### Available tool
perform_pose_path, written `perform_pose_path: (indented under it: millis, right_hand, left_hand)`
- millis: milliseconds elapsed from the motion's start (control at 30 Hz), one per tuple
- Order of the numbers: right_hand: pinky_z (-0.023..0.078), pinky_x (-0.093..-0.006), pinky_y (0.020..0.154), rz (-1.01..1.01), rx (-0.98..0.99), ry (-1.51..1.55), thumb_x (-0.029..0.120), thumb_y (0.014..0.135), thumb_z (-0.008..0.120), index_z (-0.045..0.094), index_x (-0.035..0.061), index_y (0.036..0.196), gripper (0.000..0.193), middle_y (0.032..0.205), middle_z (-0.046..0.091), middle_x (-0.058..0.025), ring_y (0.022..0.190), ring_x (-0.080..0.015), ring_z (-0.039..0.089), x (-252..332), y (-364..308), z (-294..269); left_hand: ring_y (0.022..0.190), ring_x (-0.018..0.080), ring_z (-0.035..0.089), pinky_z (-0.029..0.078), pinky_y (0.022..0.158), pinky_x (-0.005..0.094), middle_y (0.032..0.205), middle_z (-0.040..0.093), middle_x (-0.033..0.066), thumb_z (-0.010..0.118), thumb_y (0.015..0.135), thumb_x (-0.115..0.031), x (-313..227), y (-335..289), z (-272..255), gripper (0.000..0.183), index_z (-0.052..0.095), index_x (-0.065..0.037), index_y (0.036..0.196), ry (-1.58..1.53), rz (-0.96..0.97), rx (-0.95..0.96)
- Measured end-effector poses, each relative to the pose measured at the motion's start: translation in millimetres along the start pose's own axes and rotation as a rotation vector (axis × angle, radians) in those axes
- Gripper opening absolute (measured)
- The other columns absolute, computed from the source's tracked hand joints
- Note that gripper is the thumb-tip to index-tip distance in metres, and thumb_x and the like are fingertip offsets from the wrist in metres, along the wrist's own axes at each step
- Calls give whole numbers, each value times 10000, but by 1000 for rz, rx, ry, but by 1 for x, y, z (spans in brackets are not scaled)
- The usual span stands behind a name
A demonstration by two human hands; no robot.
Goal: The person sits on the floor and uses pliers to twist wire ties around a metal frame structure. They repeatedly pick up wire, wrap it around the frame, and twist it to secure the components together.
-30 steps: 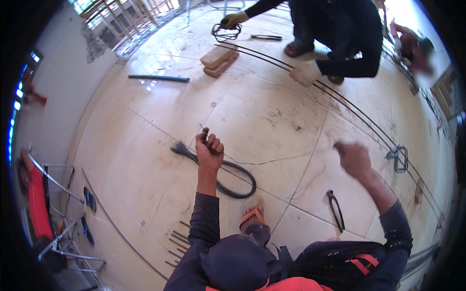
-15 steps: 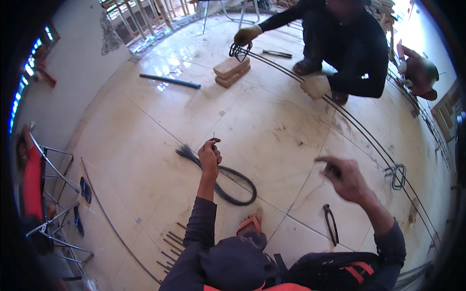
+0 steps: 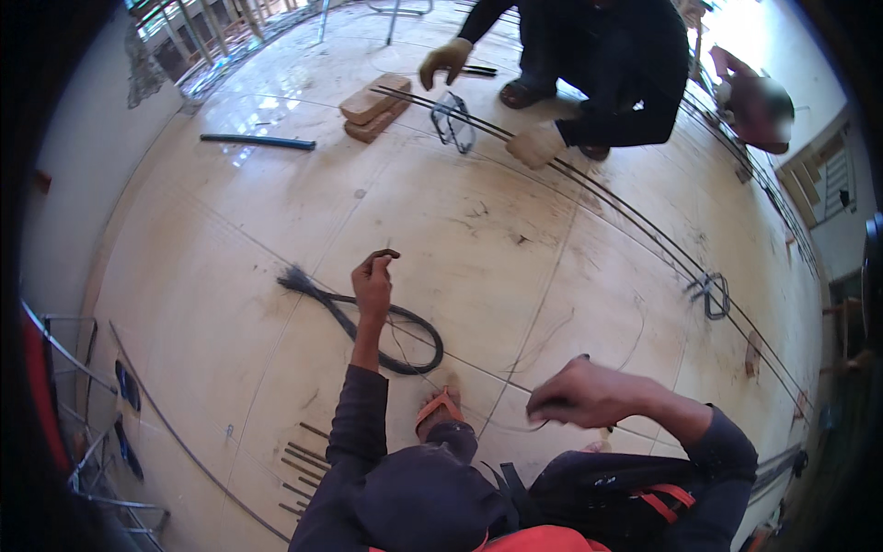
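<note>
Wire (image 3: 502, 426), thin and dark, gripped by the pinching left hand (image 3: 372, 287) and closed right hand (image 3: 589, 391), sags past a looped black wire bundle (image 3: 344, 322) on pale tiles (image 3: 423, 239); light, even tension should prevent kinks.

1. The head view looks steeply down from the wearer's head, above the left knee (image 3: 423, 497), upright and unmirrored.
2. It faces forward across the tiled floor (image 3: 303, 212): left hand (image 3: 372, 283) and right hand (image 3: 589, 391) near, crouching co-worker (image 3: 602, 60) farther off.
3. Its wide fisheye bends straight edges toward the dark rim.
</note>
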State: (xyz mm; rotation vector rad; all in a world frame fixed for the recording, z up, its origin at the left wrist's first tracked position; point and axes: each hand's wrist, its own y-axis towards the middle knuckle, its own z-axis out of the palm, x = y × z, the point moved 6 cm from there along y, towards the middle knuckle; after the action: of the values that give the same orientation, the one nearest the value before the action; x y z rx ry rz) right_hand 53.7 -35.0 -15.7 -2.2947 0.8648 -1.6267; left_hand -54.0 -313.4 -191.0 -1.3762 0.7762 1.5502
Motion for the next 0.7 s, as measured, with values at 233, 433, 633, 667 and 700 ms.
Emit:
perform_pose_path:
  millis: [233, 433, 633, 667, 700]
  right_hand:
    - [335, -228, 477, -33, -644, 91, 40, 720, 761, 699, 38, 947, 236, 598, 540, 24, 512, -45, 444, 12, -52, -86]
    - [357, -272, 478, -246, -526, -173, 112, 676, 811, 719, 98, 920, 261, 623, 536, -11, 535, -107, 479, 43, -39, -69]
    - [439, -347, 538, -49, -1010, -437, 105, 773, 700, 668, 29, 801, 88, 692, 579, -106, 574, -242, 563, 18, -51, -101]
    - [444, -372, 551, 14, -1052, -493, 145, 802, 675, 659, 27, 798, 120, 708, 588, -124, 587, -269, 573, 3, -48, -106]
    - [448, -389, 565, 95, -1070, -564, 164, 820, 649, 658, 33, 799, 132, 720, 597, -131, 608, -286, 584, -13, -48, -109]
  left_hand:
    - [409, 37, 226, 184, 364, 221, 545, 280, -69, 419, 877, -135, 7, -20, 27, 166, 549, -33, 879, -409, -212, 213]
    - [400, 53, 240, 200, 369, 237, 519, 271, -62, 428, 867, -142, 28, -37, 8, 159, 524, -42, 789, -370, -374, 214]
    - [396, 60, 243, 213, 371, 239, 535, 308, -48, 420, 845, -125, 32, -67, 27, 158, 458, -71, 701, -380, -436, 258]
    - [394, 62, 242, 214, 370, 239, 539, 310, -45, 420, 844, -124, 32, -67, 24, 164, 444, -78, 688, -418, -443, 216]
    - [398, 62, 229, 200, 366, 240, 549, 312, -37, 422, 844, -131, 26, -64, 24, 173, 412, -92, 675, -515, -408, 179]
